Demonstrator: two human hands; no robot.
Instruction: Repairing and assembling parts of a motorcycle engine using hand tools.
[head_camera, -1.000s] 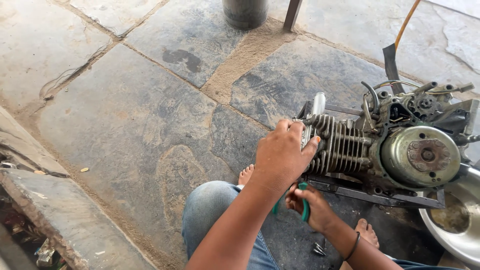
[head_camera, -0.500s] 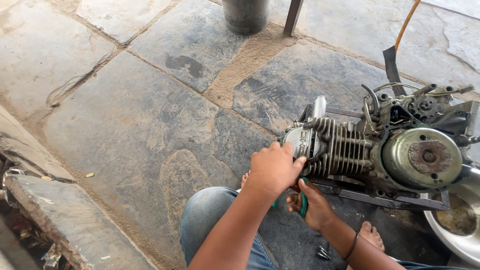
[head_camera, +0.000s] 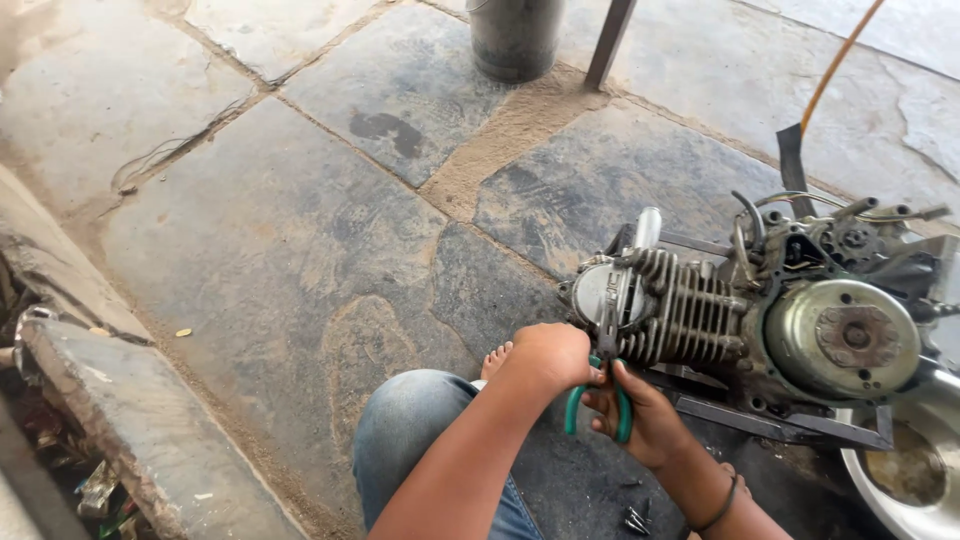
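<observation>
A dirty motorcycle engine (head_camera: 780, 310) with cooling fins lies on a metal frame on the stone floor at the right. Green-handled pliers (head_camera: 600, 395) point up at the round cover on the engine's left end. My left hand (head_camera: 548, 358) and my right hand (head_camera: 640, 412) both grip the pliers' handles, just below that cover. A dark band circles my right wrist. My knee in blue jeans (head_camera: 420, 440) is below the hands, and bare toes show beside my left hand.
A metal bowl (head_camera: 900, 480) with brown liquid sits at the lower right under the engine. A dark metal bucket (head_camera: 515, 35) and a slanted post stand at the top. A raised stone ledge (head_camera: 110, 400) runs along the left. An orange cable (head_camera: 835, 60) rises at the upper right.
My left hand has come off the engine's end cover and dropped onto the pliers' handle. The pliers' jaws now reach up at the cover. The view has shifted slightly.
</observation>
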